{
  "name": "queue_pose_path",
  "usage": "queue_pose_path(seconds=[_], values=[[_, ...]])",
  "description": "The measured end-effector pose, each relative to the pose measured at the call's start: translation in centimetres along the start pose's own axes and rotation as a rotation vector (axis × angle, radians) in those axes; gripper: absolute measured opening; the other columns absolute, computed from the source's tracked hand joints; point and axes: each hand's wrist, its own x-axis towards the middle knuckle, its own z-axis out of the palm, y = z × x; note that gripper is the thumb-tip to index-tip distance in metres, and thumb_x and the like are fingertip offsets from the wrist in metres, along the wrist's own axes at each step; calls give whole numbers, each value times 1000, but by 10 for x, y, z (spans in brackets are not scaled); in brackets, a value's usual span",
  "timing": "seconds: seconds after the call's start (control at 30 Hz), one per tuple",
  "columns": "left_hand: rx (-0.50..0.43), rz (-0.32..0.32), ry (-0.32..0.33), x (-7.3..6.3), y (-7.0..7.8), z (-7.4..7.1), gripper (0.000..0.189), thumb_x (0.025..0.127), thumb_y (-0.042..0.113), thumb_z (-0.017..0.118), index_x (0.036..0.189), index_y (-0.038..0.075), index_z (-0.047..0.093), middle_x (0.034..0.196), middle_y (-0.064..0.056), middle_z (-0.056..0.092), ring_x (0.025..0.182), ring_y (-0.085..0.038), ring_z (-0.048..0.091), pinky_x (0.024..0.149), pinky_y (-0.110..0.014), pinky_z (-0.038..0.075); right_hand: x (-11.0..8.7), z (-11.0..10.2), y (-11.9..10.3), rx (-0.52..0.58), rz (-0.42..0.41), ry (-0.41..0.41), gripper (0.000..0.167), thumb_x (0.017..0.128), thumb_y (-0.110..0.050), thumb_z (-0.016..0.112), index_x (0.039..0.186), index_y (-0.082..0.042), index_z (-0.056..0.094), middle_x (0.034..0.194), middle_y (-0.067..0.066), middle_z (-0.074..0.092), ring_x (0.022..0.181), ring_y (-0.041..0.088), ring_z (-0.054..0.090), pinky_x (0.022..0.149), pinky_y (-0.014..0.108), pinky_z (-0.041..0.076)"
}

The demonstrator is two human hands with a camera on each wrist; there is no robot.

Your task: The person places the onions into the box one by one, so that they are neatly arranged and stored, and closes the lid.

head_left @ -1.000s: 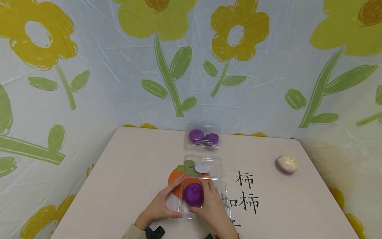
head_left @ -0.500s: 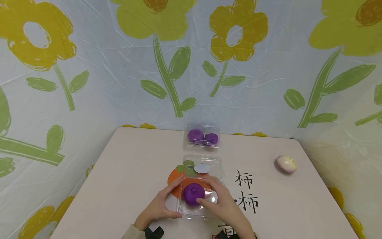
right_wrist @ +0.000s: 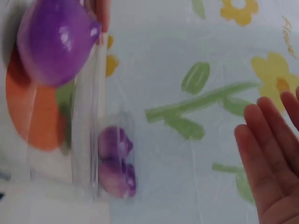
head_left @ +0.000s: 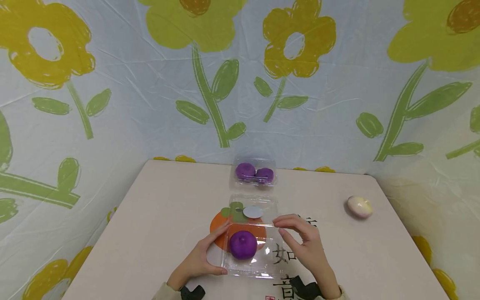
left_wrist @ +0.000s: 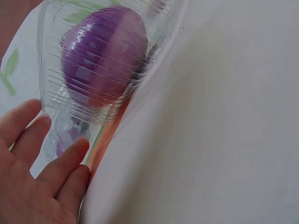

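Observation:
A purple onion (head_left: 243,245) sits in the left half of a clear plastic clamshell box (head_left: 262,271), its lid (head_left: 262,203) folded back flat on the far side. My left hand (head_left: 200,258) spans the box's left side, thumb at the near corner and fingers at the far one. In the left wrist view its fingers (left_wrist: 65,163) lie fairly straight beside the ribbed wall, with the onion (left_wrist: 105,56) visible through the plastic. Nothing is in my right hand (head_left: 305,243), whose fingertips hover by the box's far right corner; the right wrist view shows straight fingers (right_wrist: 268,158).
Behind stands another clear box holding two purple onions (head_left: 245,171). A pale, purple-edged rounded object (head_left: 360,207) lies at the right of the table (head_left: 165,208). An orange persimmon picture and black characters (head_left: 285,252) mark the tabletop. Flower-printed cloth (head_left: 150,104) surrounds it.
My right hand has let go of the onion and moved right, out to the box's far right corner. The onion stays in the box; the left hand has kept its place.

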Motion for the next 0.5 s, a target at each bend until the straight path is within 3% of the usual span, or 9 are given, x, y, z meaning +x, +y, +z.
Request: queue_pose_path(seconds=[0.2, 0.37, 0.5], values=[[-8, -11, 1, -1, 0, 0, 109, 65, 27, 94, 152, 1, 34, 159, -19, 30, 147, -33, 26, 119, -30, 21, 4, -22, 7, -123, -69, 140, 29, 75, 27, 61, 94, 7, 70, 89, 19, 70, 86, 16, 67, 78, 15, 52], [-5, -23, 5, 2, 5, 1, 110, 62, 21, 95, 151, -2, 34, 157, -22, 31, 146, -38, 26, 118, -30, 20, 6, -43, 15, -137, -103, 266, 19, 78, 27, 58, 90, 16, 67, 85, 23, 68, 85, 17, 67, 85, 19, 53], [-19, -29, 0, 7, 21, -3, 106, 62, 13, 93, 149, -6, 35, 155, -28, 31, 144, -45, 27, 118, -32, 22, 3, -60, 22, -147, -80, 402, 12, 79, 29, 55, 87, 22, 62, 83, 24, 67, 85, 16, 67, 89, 22, 52]])
